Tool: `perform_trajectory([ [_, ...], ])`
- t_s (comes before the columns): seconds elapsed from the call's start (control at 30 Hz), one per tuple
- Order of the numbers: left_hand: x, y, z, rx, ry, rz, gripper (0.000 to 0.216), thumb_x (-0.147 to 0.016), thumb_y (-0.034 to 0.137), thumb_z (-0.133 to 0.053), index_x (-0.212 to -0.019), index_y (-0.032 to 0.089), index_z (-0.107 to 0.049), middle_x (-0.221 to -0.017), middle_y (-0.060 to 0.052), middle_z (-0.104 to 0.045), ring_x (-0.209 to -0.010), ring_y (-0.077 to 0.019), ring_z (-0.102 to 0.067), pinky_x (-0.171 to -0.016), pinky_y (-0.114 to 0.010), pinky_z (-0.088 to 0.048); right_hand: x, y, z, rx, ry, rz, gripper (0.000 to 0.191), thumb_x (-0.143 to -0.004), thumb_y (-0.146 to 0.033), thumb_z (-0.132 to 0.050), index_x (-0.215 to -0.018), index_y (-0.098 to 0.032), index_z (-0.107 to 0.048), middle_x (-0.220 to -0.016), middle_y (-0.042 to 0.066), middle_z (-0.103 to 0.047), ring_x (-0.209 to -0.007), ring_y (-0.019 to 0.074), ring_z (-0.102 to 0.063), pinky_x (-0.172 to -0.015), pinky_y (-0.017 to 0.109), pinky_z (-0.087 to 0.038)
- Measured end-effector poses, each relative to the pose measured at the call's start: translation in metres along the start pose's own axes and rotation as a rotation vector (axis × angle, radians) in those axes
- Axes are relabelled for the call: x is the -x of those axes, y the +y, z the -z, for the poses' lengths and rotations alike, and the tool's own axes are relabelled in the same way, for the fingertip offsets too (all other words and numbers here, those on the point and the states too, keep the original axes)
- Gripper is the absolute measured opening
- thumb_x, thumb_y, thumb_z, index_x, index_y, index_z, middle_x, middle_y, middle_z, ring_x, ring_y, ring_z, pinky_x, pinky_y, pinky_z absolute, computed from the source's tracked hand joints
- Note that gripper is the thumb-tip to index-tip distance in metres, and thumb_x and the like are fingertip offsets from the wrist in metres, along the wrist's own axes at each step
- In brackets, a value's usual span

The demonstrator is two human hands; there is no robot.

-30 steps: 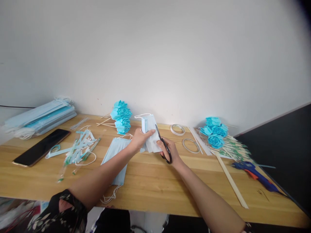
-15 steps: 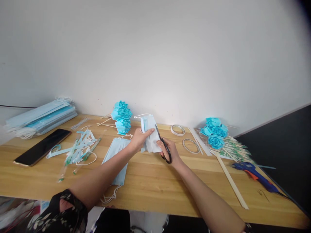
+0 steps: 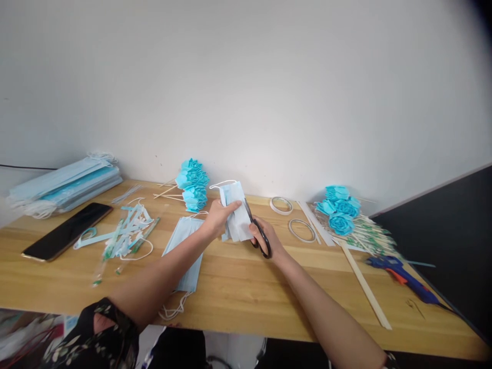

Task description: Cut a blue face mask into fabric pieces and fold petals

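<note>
Face mask: a pale blue and white face mask [image 3: 238,225], folded, was held up over the middle of the worktop [image 3: 246,307], with a white ear loop sticking out at its far left.
Left hand: the left hand [image 3: 217,218] had its fingers clamped on the mask, thumb on the front.
Right hand: the right hand [image 3: 269,237] had its fingers closed around the handles of the black scissors [image 3: 265,245].
Blades: they ran up along the mask's right edge; I could not tell if they had cut into it.
Flat masks: more blue masks [image 3: 182,230] lay partly under the left arm.
Flowers: one bunch of blue flowers [image 3: 193,185] was to the far left of the hands, and another blue bunch [image 3: 342,209] was well to the right.
Tape: two thin rings, a far ring [image 3: 282,212] and a near ring [image 3: 303,241], lay right of the scissors.
Scraps: a messy heap of strips [image 3: 128,230] was on the left.
Phone: a dark phone [image 3: 67,233] lay left of the heap.
Mask stack: a big pile of masks [image 3: 77,184] sat at the far left.
Glue gun: a blue glue gun [image 3: 405,281] lay at the right.
</note>
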State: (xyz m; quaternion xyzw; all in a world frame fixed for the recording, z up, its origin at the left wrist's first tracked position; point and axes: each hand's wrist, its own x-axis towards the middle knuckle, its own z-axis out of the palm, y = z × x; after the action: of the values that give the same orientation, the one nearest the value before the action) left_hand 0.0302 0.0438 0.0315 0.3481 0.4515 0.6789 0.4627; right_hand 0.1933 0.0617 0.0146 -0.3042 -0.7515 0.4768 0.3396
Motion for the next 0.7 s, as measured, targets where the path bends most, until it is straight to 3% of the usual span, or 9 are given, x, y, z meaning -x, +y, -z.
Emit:
perform_trajectory([
  [0.13, 0.002, 0.001, -0.001, -0.024, -0.022, 0.013, 0.038, -0.056, 0.039, -0.081, -0.076, 0.01, -0.066, -0.07, -0.005, -0.067, -0.061, -0.0155, -0.059, -0.059, -0.026, -0.048, 0.0, -0.004, 0.001, 0.01, -0.03, -0.005, 0.046, -0.082, -0.066, -0.047, -0.08, -0.02, -0.052, -0.053, -0.004, -0.045, -0.044, 0.0118, -0.044, -0.045, 0.024, -0.033],
  [0.43, 0.003, -0.009, -0.003, -0.102, -0.057, 0.053, 0.031, -0.061, 0.034, -0.079, -0.075, 0.009, -0.067, -0.068, -0.006, -0.067, -0.058, -0.0159, -0.06, -0.055, -0.025, -0.048, -0.001, 0.003, 0.001, 0.023, 0.035, 0.027, 0.043, -0.086, -0.06, -0.045, -0.085, -0.019, -0.056, -0.058, -0.002, -0.048, -0.047, 0.0129, -0.046, -0.045, 0.025, -0.037],
  [0.7, 0.007, -0.008, -0.007, -0.092, -0.04, 0.088, 0.03, -0.06, 0.032, -0.079, -0.075, 0.01, -0.068, -0.068, -0.006, -0.068, -0.059, -0.017, -0.061, -0.057, -0.026, -0.048, -0.003, 0.005, 0.001, 0.043, 0.081, 0.117, 0.042, -0.088, -0.056, -0.045, -0.091, -0.017, -0.061, -0.079, 0.005, -0.062, -0.074, 0.0201, -0.056, -0.065, 0.029, -0.044],
])
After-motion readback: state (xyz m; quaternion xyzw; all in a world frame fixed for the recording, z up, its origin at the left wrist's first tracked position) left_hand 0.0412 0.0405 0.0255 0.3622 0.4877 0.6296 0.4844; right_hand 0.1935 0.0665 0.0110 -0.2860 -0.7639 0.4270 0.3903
